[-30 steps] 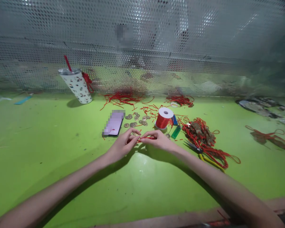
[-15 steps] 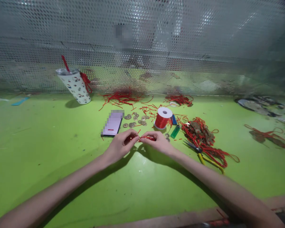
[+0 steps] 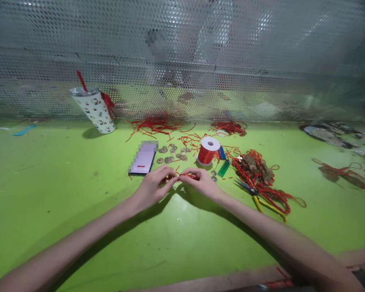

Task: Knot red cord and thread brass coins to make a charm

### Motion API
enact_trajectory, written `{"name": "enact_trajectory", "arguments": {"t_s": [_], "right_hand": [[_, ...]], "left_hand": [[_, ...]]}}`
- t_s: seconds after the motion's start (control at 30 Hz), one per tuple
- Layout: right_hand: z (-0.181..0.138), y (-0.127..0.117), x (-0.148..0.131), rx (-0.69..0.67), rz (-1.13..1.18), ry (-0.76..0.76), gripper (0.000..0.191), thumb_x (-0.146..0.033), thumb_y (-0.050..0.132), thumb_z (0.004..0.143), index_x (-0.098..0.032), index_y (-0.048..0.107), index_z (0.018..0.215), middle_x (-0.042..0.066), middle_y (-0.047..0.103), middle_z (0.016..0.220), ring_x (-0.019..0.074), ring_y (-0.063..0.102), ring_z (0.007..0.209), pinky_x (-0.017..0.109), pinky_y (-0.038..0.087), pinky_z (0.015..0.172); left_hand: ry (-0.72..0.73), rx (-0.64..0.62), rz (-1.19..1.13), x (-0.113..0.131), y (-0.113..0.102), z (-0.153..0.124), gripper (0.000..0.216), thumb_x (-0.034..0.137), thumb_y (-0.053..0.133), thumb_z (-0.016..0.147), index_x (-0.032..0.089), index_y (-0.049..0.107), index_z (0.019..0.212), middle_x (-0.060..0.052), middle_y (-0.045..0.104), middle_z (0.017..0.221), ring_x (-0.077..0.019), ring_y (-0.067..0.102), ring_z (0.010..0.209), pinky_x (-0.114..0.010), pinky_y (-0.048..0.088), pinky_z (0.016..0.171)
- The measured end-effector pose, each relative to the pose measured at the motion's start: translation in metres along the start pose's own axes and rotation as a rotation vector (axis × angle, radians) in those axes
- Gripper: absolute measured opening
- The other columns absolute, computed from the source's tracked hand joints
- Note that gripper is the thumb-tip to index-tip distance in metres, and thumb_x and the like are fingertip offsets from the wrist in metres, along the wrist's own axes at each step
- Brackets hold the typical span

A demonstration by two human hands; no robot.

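Fingertip to fingertip, my left hand [image 3: 155,183] and my right hand [image 3: 199,181] pinch a thin red cord [image 3: 185,175] between them, just above the green table [image 3: 176,243]. Part of the cord is hidden inside the fingers. A phone [image 3: 143,158] lies beyond my left hand, with several round brass-coloured coins [image 3: 169,159] to its right. Behind my right hand stands a spool of red cord [image 3: 208,151] with white ends. A green lighter [image 3: 224,168] lies to the right of that hand.
Scissors with yellow handles [image 3: 255,196] lie beside a pile of coins strung on red cord [image 3: 255,168]. A patterned tumbler [image 3: 94,111] with a straw stands back left. Red cord pieces [image 3: 158,125] lie before a perforated metal screen [image 3: 124,61]. A blue lighter [image 3: 222,153] is by the spool.
The fingers of both hands have shifted slightly around the cord, still pinching it together. The whole view has moved a little; the things on the table lie as before.
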State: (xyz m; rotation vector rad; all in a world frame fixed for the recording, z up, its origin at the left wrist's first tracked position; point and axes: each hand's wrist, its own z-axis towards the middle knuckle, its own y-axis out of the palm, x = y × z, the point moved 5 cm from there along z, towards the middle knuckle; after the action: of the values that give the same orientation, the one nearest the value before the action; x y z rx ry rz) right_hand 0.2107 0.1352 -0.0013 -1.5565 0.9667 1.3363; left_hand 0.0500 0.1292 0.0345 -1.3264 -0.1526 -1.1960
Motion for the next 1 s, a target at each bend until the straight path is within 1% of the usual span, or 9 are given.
{"name": "enact_trajectory", "arguments": {"t_s": [0.17, 0.3, 0.47, 0.63, 0.7, 0.8, 0.87, 0.9, 1.0], "right_hand": [[0.0, 0.001, 0.0, -0.005, -0.011, -0.02, 0.033, -0.051, 0.071, 0.083, -0.018, 0.072, 0.086, -0.004, 0.048, 0.06, 0.0102, 0.036, 0.053, 0.026, 0.026, 0.05], [0.0, 0.0, 0.001, 0.004, -0.029, -0.032, 0.033, -0.051, 0.069, 0.084, -0.018, 0.07, 0.084, -0.005, 0.048, 0.06, 0.0101, 0.037, 0.053, 0.026, 0.026, 0.049], [-0.001, 0.0, 0.003, -0.008, 0.004, 0.0, 0.036, -0.053, 0.068, 0.085, -0.017, 0.065, 0.081, -0.004, 0.052, 0.062, 0.0092, 0.038, 0.051, 0.025, 0.025, 0.048], [-0.002, 0.003, 0.004, -0.073, 0.094, 0.039, 0.039, -0.056, 0.066, 0.085, -0.018, 0.058, 0.079, -0.004, 0.054, 0.06, 0.0085, 0.041, 0.049, 0.024, 0.029, 0.047], [-0.002, 0.005, 0.006, -0.104, 0.139, 0.066, 0.04, -0.057, 0.066, 0.085, -0.019, 0.056, 0.078, -0.003, 0.057, 0.061, 0.0074, 0.041, 0.047, 0.023, 0.029, 0.046], [-0.001, 0.004, 0.007, -0.097, 0.176, 0.067, 0.039, -0.055, 0.067, 0.085, -0.019, 0.055, 0.077, -0.002, 0.06, 0.063, 0.0064, 0.04, 0.044, 0.023, 0.028, 0.045], [0.0, 0.003, 0.007, -0.081, 0.181, 0.059, 0.038, -0.053, 0.068, 0.085, -0.018, 0.056, 0.077, -0.002, 0.06, 0.062, 0.0063, 0.041, 0.045, 0.024, 0.029, 0.045], [0.0, 0.002, 0.008, -0.075, 0.193, 0.061, 0.037, -0.052, 0.069, 0.085, -0.018, 0.056, 0.077, -0.003, 0.06, 0.062, 0.0064, 0.042, 0.045, 0.024, 0.029, 0.045], [0.001, 0.002, 0.011, -0.066, 0.269, 0.081, 0.037, -0.052, 0.07, 0.085, -0.018, 0.057, 0.08, -0.004, 0.056, 0.058, 0.0065, 0.042, 0.044, 0.023, 0.026, 0.043]], "left_hand": [[-0.051, -0.05, -0.036, 0.0, 0.001, 0.001, 0.019, 0.03, 0.049, 0.1, 0.018, 0.064, 0.094, -0.004, 0.061, 0.088, -0.0162, 0.054, 0.073, -0.028, 0.041, 0.067], [-0.113, -0.081, -0.104, -0.003, -0.002, 0.004, 0.022, 0.033, 0.051, 0.098, 0.019, 0.061, 0.085, -0.005, 0.058, 0.092, -0.0161, 0.053, 0.074, -0.028, 0.042, 0.066], [-0.165, 0.0, -0.241, -0.006, -0.01, 0.006, 0.022, 0.033, 0.057, 0.093, 0.021, 0.061, 0.075, -0.009, 0.058, 0.104, -0.0241, 0.059, 0.101, -0.035, 0.049, 0.085], [-0.209, 0.116, -0.222, -0.013, -0.019, 0.006, 0.019, 0.029, 0.057, 0.09, 0.021, 0.06, 0.072, -0.008, 0.058, 0.107, -0.0256, 0.058, 0.108, -0.043, 0.043, 0.101], [-0.222, 0.172, -0.196, -0.018, -0.022, 0.005, 0.018, 0.028, 0.057, 0.088, 0.021, 0.059, 0.071, -0.008, 0.058, 0.106, -0.0259, 0.058, 0.107, -0.044, 0.042, 0.101], [-0.238, 0.209, -0.13, -0.023, -0.023, 0.005, 0.02, 0.026, 0.056, 0.088, 0.02, 0.057, 0.069, -0.008, 0.058, 0.104, -0.026, 0.059, 0.104, -0.042, 0.046, 0.095], [-0.217, 0.235, -0.045, -0.023, -0.023, 0.004, 0.019, 0.025, 0.055, 0.089, 0.02, 0.057, 0.071, -0.008, 0.058, 0.104, -0.0264, 0.059, 0.103, -0.042, 0.048, 0.091], [-0.177, 0.262, 0.026, -0.021, -0.023, 0.004, 0.017, 0.025, 0.056, 0.09, 0.02, 0.058, 0.074, -0.009, 0.059, 0.106, -0.0274, 0.059, 0.105, -0.043, 0.049, 0.091], [0.064, 0.327, 0.288, -0.009, -0.02, -0.001, 0.005, 0.024, 0.066, 0.086, 0.021, 0.068, 0.089, -0.012, 0.06, 0.114, -0.0316, 0.055, 0.114, -0.049, 0.044, 0.098]]}}
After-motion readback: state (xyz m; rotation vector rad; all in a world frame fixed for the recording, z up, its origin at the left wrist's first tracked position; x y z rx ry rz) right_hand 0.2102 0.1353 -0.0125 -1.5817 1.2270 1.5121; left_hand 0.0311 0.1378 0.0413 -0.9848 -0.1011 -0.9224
